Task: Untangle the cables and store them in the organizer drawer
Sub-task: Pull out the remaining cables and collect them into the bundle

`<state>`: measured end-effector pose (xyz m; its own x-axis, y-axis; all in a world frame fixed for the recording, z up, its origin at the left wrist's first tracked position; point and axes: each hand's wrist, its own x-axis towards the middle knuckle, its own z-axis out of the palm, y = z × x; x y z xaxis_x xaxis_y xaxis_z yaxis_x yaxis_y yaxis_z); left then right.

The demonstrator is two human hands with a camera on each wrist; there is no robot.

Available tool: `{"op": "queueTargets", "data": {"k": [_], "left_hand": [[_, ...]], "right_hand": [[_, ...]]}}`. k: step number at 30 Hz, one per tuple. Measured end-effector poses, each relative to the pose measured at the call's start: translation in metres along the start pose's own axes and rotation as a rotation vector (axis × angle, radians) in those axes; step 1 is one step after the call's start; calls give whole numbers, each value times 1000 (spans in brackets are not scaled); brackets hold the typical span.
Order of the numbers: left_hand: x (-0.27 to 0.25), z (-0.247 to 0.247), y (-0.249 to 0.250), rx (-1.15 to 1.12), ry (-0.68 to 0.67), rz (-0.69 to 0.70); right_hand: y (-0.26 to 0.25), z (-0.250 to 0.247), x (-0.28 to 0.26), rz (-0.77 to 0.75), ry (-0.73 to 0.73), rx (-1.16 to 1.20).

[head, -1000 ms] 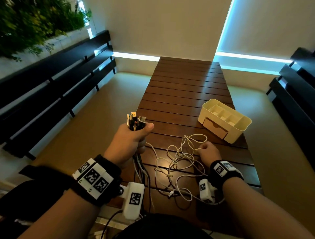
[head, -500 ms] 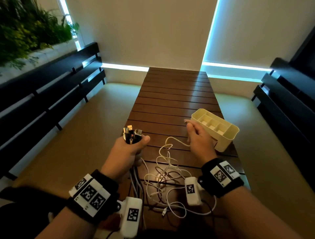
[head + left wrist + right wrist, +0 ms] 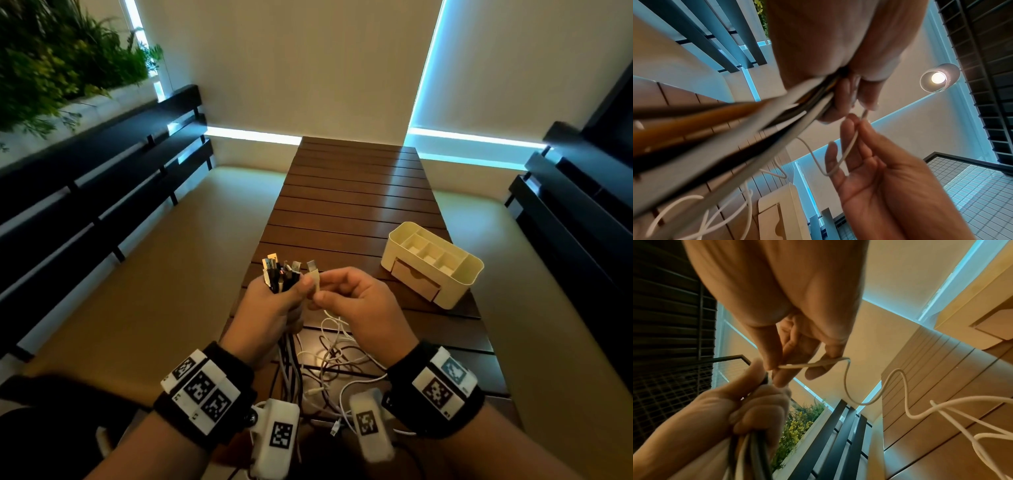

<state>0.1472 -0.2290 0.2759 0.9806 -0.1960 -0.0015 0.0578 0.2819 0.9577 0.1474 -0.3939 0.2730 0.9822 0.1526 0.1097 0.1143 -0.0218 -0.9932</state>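
Note:
My left hand (image 3: 274, 301) grips a bundle of cables (image 3: 279, 274) upright, their plugs sticking out above the fist; the cords (image 3: 719, 129) hang down from it. My right hand (image 3: 356, 301) pinches the white cable (image 3: 313, 279) just below its plug, right beside the left thumb. The white cable (image 3: 846, 381) trails down to a tangle of white cords (image 3: 329, 363) on the slatted wooden table (image 3: 342, 205). The cream organizer (image 3: 431, 263), its front drawer (image 3: 414, 279) closed, stands on the table to the right.
Dark slatted benches (image 3: 102, 192) run along both sides of the table, with beige cushions beneath. Green plants (image 3: 51, 61) hang at the upper left. The table's far half holds nothing.
My right hand picked a white cable end off the table, lifted it near the organizer, then brought it left to the bundle in my left hand. The left hand kept its grip.

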Motion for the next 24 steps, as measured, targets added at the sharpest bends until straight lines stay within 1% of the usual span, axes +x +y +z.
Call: {"op": "queueTargets", "data": {"k": [3,9,13,18,24], "left_hand": [[-2,1,1,38,4,23],[-5,-2,0,92,-50,58],[-6,-5,3,114,-56,74],[-8,-11,2,94,0,101],[-9,-6,0,52,169,128]], "right_hand": [[-3,6,-5,-17,34,-23],[-3,14,-12,-43,74,-75],[-2,18,-14,-56,48,-62],[5,24,-17,-69,-73,-75],[3,32,-18,-67,-28,-256]]}}
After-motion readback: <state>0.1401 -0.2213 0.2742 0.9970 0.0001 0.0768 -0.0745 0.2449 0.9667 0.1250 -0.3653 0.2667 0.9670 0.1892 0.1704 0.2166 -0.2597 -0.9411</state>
